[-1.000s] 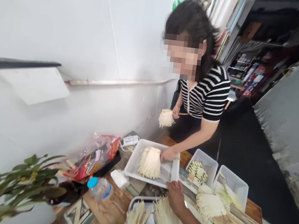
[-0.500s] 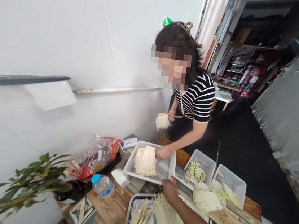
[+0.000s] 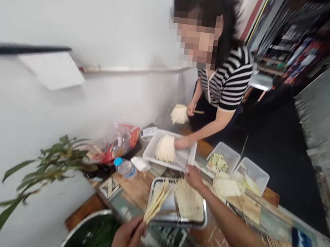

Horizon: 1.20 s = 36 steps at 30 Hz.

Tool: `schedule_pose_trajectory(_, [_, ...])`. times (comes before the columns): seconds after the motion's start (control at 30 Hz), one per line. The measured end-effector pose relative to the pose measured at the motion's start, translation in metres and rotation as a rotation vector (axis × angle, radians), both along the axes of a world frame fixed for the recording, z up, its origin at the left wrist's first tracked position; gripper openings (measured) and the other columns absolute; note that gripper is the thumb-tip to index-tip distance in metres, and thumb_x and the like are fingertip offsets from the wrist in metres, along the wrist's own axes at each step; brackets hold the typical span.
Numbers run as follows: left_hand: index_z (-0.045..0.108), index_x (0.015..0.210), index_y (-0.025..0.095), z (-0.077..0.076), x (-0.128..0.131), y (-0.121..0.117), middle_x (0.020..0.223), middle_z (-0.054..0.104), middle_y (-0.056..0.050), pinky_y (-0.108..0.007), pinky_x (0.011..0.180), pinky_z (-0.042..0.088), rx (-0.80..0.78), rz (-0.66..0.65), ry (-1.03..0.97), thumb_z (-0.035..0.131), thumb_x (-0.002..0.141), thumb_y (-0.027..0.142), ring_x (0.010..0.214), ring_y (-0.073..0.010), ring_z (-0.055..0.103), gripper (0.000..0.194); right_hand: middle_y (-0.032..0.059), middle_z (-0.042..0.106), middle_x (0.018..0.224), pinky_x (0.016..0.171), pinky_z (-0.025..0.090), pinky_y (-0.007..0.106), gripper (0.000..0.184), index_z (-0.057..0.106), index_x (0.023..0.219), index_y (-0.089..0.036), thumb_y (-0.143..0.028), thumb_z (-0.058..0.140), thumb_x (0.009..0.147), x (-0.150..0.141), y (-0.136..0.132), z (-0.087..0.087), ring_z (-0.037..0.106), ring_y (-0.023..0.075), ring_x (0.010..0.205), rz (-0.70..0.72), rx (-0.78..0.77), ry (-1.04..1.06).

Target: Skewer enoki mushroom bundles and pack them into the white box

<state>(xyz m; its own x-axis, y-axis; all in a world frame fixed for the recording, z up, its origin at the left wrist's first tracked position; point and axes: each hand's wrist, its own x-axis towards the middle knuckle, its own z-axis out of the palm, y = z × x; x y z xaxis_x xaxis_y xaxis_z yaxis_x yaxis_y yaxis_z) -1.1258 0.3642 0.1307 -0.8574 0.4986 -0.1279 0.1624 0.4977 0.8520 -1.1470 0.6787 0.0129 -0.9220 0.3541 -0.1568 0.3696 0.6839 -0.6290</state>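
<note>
My right hand [image 3: 193, 176] reaches forward and rests at the far edge of a metal tray [image 3: 197, 222], fingers bent, at the top of a fan of pale skewered strips [image 3: 188, 200]. My left hand [image 3: 126, 241] is low in the view, closed on the near end of a bundle of pale strips [image 3: 157, 200] lying in the same tray. Across the table a person in a striped shirt [image 3: 227, 81] holds a skewered bundle [image 3: 179, 114] in one hand and touches a pile of strips [image 3: 166, 148] in a white tray [image 3: 151, 149].
Two small white bins [image 3: 230, 151] [image 3: 260, 176] with cut food stand right of the white tray. A water bottle [image 3: 125, 167], a red-and-clear bag [image 3: 114, 143] and a leafy plant [image 3: 48, 165] sit by the wall. A metal bowl of greens [image 3: 91, 236] is near my left hand.
The view has tipped down and is blurred. My left hand has come into view gripping the strip bundle. My right hand stays at the tray's far edge.
</note>
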Motion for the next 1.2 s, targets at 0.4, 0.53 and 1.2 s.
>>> schedule_pose_trajectory(0.4, [0.050,0.061,0.018,0.020,-0.012,0.049,0.055,0.041,0.004,-0.021,0.052,0.030,0.110,0.022,-0.317,0.046,0.087,0.051,0.052,-0.0100,0.035,0.042,0.0143,0.051,0.135,0.104,0.036,0.046,0.065,0.051,0.121,-0.022,-0.059,0.070,0.071,0.077,-0.043,0.044,0.047,0.0254,0.126,-0.223,-1.014,-0.006])
schedule_pose_trajectory(0.53, [0.049,0.062,0.018,0.022,-0.015,0.069,0.053,0.038,0.006,-0.020,0.049,0.027,0.212,0.029,-0.426,0.049,0.086,0.051,0.049,-0.0084,0.031,0.040,0.0184,0.062,0.111,0.097,0.042,0.050,0.066,0.055,0.101,-0.016,-0.077,0.041,0.081,0.068,-0.066,0.053,0.059,0.0266,0.110,-0.173,-1.523,-0.128])
schedule_pose_trajectory(1.2, [0.047,0.060,0.019,0.023,0.001,0.140,0.060,0.051,0.001,-0.025,0.064,0.040,0.371,-0.036,-0.393,0.048,0.085,0.039,0.061,-0.0126,0.048,0.032,0.0063,0.066,0.106,0.100,0.038,0.044,0.046,0.067,0.093,-0.024,-0.062,0.073,0.067,0.060,-0.082,0.096,0.055,0.0251,0.112,-0.021,-1.868,0.250])
